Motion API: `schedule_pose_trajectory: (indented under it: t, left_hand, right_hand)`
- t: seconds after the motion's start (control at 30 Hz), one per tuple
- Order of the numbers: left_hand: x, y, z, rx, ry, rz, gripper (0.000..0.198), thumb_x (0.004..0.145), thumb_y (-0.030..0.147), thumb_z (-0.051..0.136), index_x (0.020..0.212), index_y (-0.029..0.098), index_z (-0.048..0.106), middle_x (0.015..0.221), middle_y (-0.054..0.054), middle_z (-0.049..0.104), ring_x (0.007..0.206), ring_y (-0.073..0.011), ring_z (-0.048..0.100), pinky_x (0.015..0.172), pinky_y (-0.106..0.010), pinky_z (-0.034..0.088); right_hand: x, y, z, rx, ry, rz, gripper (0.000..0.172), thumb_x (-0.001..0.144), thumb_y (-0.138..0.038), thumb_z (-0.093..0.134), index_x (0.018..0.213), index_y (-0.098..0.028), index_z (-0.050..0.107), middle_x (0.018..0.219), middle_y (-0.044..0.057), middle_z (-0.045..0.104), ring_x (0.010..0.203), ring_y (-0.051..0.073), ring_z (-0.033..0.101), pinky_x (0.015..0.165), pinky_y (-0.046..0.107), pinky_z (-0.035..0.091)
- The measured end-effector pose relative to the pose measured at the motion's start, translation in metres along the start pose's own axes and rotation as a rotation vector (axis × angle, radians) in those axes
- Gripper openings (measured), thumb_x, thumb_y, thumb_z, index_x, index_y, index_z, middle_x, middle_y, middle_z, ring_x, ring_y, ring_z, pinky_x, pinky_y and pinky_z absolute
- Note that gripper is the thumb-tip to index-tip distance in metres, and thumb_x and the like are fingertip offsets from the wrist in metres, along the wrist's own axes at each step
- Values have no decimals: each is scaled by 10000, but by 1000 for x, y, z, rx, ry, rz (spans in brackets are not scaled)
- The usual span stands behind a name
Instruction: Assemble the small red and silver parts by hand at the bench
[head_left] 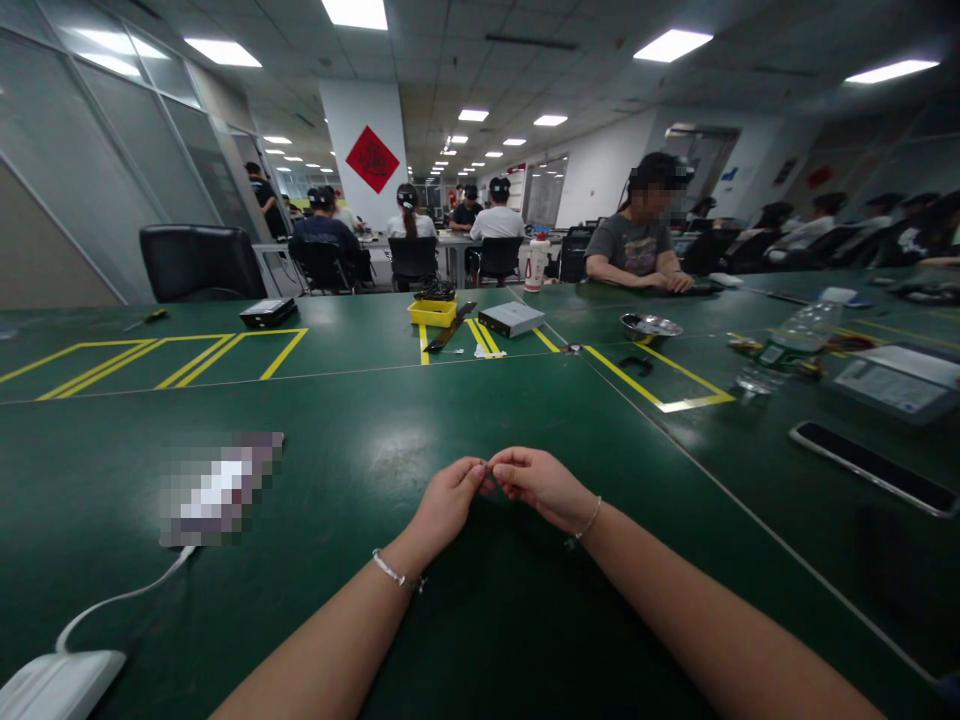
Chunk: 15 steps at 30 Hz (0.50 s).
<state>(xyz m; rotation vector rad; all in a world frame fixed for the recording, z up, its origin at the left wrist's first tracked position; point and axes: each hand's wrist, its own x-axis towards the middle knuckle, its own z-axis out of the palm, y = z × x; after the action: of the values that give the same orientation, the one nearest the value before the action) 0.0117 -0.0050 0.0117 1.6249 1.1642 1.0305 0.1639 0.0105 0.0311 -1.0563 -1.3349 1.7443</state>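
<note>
My left hand (448,500) and my right hand (538,483) rest on the green table (360,470) in front of me, fingertips meeting in the middle. Both hands have their fingers curled into a pinch. Between the fingertips there seems to be something very small, too tiny to name. Each wrist wears a thin bracelet.
A pixelated object (219,488) with a white cable and a white charger (56,683) lies at the left. A phone (874,465), a plastic bottle (795,345), a metal dish (651,325), a yellow tray (433,311) and a grey box (511,318) sit farther off. A person (639,245) sits across the table.
</note>
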Motion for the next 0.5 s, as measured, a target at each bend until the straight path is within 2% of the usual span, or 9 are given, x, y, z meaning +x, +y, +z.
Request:
schedule_pose_trajectory:
  t: [0.2, 0.33, 0.5]
  left_hand:
    - [-1, -2, 1, -6, 72, -17, 143, 671, 212, 546, 808, 185, 577, 750, -4, 597, 704, -137, 528, 658, -246, 399]
    - [0, -5, 1, 15, 127, -13, 113, 613, 176, 589, 718, 184, 546, 702, 17, 569, 683, -127, 525, 649, -240, 398]
    - [0, -9, -1, 72, 172, -25, 102, 631, 224, 581, 712, 193, 527, 684, 32, 558, 590, -103, 507, 581, -225, 389]
  right_hand:
    - [7, 5, -10, 162, 20, -15, 260, 580, -234, 666, 818, -152, 602, 726, 7, 588, 613, 75, 509, 629, 238, 399]
    - [7, 5, -11, 104, 59, -20, 248, 587, -248, 660, 802, -142, 597, 673, -1, 577, 587, 75, 506, 609, 241, 398]
    - [5, 4, -6, 53, 77, -13, 221, 565, -244, 670, 726, -139, 561, 711, 16, 595, 640, 96, 539, 595, 238, 396]
